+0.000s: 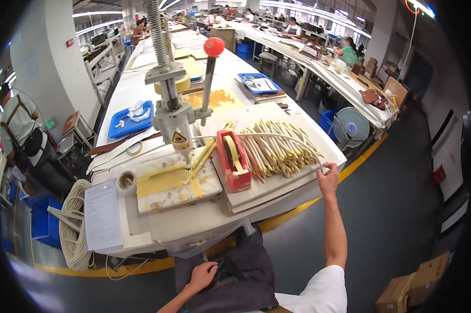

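Observation:
My right hand (328, 180) is closed on the end of a cream cord (295, 140) at the right edge of the bench. From there the cord arches left over a pile of short cord pieces (277, 148) with yellow ends, toward the hand press (175, 122). My left hand (201, 276) rests on the dark apron (235, 281) over my lap, fingers loosely curved, with nothing visible in it. A red tape dispenser (234, 161) with a yellow tape roll stands left of the pile. Under the press lies a white block (204, 190) partly covered in yellow tape.
The press has a red-knobbed lever (213, 48). Blue trays (132, 119) sit farther back. At left are a printed sheet (102, 214), a tape roll (126, 180) and a hanging coil of cord (75, 224). A fan (350, 125) stands right; other people work farther off.

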The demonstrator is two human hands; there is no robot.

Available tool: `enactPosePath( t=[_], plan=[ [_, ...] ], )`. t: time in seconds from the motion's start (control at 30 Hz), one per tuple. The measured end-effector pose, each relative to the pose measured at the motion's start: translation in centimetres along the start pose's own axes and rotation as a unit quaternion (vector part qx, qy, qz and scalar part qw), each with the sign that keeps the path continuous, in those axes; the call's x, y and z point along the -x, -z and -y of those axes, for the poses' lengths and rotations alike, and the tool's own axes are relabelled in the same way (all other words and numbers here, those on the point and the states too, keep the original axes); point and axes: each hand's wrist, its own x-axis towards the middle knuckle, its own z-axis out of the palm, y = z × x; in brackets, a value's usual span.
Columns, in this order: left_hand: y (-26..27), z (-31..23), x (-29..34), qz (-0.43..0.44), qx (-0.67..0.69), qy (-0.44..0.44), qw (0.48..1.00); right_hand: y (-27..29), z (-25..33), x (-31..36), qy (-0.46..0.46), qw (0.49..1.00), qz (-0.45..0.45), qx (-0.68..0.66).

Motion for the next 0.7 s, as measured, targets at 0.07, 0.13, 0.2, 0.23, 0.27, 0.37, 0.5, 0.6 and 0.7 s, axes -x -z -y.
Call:
enactPosePath(
  t=[0.07, 0.13, 0.2, 0.23, 0.27, 0.37, 0.5, 0.6, 0.7],
  plan=[
    [1.3, -0.9, 1.0, -0.034, -0.016, -0.052, 0.998, -0.9, -1.1, -0.6, 0.012, 1.0, 0.0, 0.01],
    [3.5, -2.3, 2.6, -0.073, -0.009, -0.084, 0.994, -1.1, -1.6, -1.1, 0.013, 1.0, 0.022, 0.005],
    [6.4, -4.7, 3.8, -0.106, 0.022, -0.104, 0.989, -0.4, -1.9, -1.9, 0.044, 0.999, 0.018, -0.017],
    [8.4, -5.0, 4.6, -0.124, 0.073, -0.105, 0.984, 0.0, -0.3, -2.1, 0.033, 0.997, 0.04, -0.049],
    [11.3, -6.6, 5.2, -0.117, 0.126, -0.096, 0.98, 1.2, -0.4, -2.9, 0.051, 0.997, 0.041, -0.044],
    [21.2, -10.6, 3.2, -0.203, -0.08, -0.134, 0.967, 5.7, 3.6, -5.9, 0.074, 0.993, 0.034, -0.088],
    [31.4, -13.5, -9.5, -0.254, -0.204, -0.169, 0.93, 8.4, 11.6, -11.8, 0.079, 0.989, 0.051, -0.112],
    [35.4, -12.9, -22.9, -0.272, -0.267, -0.268, 0.885, 6.1, 16.8, -15.9, 0.109, 0.984, 0.056, -0.129],
    [36.5, -10.1, -33.3, -0.233, -0.27, -0.261, 0.897, 0.4, 20.5, -21.2, 0.151, 0.972, 0.075, -0.166]
  ],
)
